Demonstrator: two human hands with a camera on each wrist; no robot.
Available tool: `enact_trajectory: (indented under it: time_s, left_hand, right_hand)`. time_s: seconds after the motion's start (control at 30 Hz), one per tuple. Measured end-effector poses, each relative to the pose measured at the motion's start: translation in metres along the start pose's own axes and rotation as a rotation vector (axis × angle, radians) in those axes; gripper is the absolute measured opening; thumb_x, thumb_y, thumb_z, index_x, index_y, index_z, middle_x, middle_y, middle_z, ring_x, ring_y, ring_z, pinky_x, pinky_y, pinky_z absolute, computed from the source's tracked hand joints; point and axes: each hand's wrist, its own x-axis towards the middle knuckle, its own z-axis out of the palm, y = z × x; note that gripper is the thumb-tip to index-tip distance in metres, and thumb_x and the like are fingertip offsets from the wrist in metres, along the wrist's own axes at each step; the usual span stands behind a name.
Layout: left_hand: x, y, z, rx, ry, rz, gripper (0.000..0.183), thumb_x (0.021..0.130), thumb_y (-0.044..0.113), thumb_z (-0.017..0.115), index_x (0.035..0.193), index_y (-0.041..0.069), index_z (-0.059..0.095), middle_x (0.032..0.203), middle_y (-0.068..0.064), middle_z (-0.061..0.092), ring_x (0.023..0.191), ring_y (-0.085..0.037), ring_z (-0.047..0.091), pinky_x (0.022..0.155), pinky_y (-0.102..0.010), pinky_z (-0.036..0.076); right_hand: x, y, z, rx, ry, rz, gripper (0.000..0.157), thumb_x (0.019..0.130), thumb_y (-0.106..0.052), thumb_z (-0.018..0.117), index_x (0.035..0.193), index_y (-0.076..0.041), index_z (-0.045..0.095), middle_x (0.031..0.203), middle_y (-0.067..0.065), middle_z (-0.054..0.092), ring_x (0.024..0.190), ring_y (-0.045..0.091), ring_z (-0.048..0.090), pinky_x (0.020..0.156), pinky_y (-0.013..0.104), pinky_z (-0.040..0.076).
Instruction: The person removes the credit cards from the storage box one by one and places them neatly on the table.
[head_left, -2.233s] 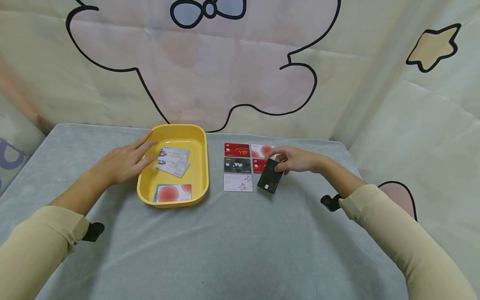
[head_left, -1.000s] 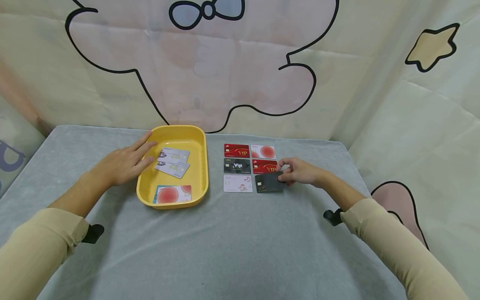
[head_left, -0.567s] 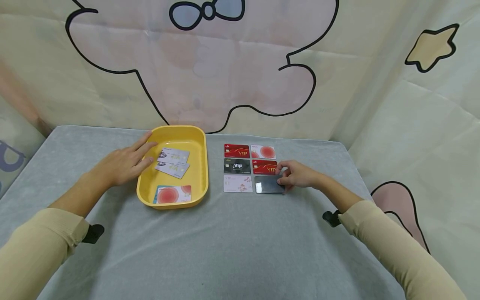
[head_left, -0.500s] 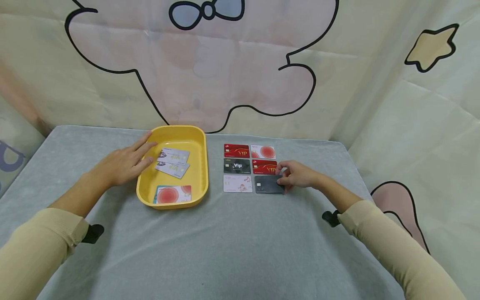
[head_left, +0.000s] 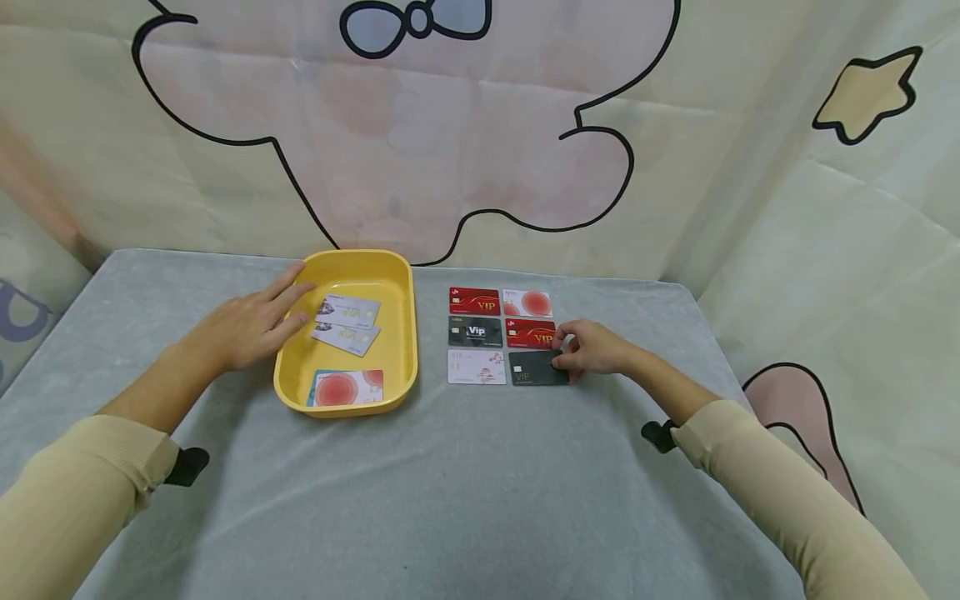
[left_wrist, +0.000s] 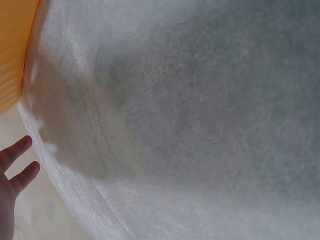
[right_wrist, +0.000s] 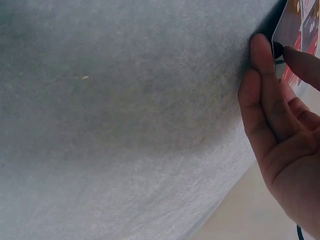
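Observation:
My right hand point(head_left: 596, 346) pinches the right end of a black VIP card point(head_left: 534, 369) between thumb and fingers. That card lies level at the lower right of a two-column block of cards, beside a white floral VIP card point(head_left: 476, 367) and just below a red VIP card point(head_left: 528, 333). In the right wrist view, the fingers point(right_wrist: 262, 55) are behind the card's edge with the thumb opposite. My left hand point(head_left: 243, 325) rests at the left rim of a yellow tray point(head_left: 408, 358), fingers extended and spread. Only part of that hand shows in the left wrist view.
Inside the tray lie two overlapping silver cards point(head_left: 347, 310) and a white card with red circles point(head_left: 348, 388) over a blue-edged one. Another red VIP card point(head_left: 474, 301), a white card with red circles point(head_left: 527, 302) and a dark grey Vip card point(head_left: 475, 331) complete the block on grey cloth point(head_left: 450, 483).
The black card, held tilted over the block earlier, has turned level and come down at the lower right, uncovering the red card. My left hand stays at the tray.

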Motion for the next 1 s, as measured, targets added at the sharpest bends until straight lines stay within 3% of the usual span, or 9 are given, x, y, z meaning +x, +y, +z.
enact_trajectory:
  time_s: [0.33,0.53,0.77,1.0]
  left_hand:
    - [0.000,0.000,0.000,-0.008,-0.001,-0.001,0.064,0.105,0.046,0.033,0.156,0.008,0.028,0.168,-0.009,-0.001,0.135,-0.049,0.040,0.105,-0.066,0.035]
    - [0.000,0.000,0.000,-0.009,-0.006,0.001,0.064,0.105,0.046,0.033,0.156,0.008,0.028,0.168,-0.009,-0.001,0.136,-0.048,0.040,0.105,-0.066,0.035]
    - [0.000,0.000,0.000,-0.014,-0.008,-0.001,0.065,0.105,0.047,0.033,0.156,0.008,0.028,0.168,-0.009,-0.001,0.136,-0.048,0.040,0.104,-0.066,0.035]
    - [0.000,0.000,0.000,-0.012,-0.004,-0.002,0.064,0.105,0.046,0.034,0.156,0.008,0.028,0.168,-0.010,0.000,0.135,-0.048,0.041,0.104,-0.066,0.036]
  right_hand:
    - [0.000,0.003,-0.003,-0.003,0.008,0.027,0.022,0.095,-0.016,0.067,0.107,0.000,0.058,0.086,0.011,0.069,0.069,0.023,0.068,0.069,0.033,0.058]
    - [0.003,-0.005,-0.008,-0.044,0.067,-0.040,0.022,0.094,-0.017,0.068,0.106,-0.001,0.059,0.090,0.012,0.068,0.068,0.026,0.067,0.065,0.031,0.057]
    - [0.010,-0.036,-0.017,-0.089,0.133,-0.117,0.025,0.092,-0.020,0.069,0.108,-0.001,0.061,0.098,0.014,0.066,0.077,0.032,0.067,0.069,0.032,0.057]
    - [0.023,-0.078,-0.018,0.006,0.168,-0.237,0.033,0.093,-0.026,0.070,0.116,-0.004,0.062,0.101,0.011,0.066,0.093,0.035,0.066,0.083,0.045,0.057]
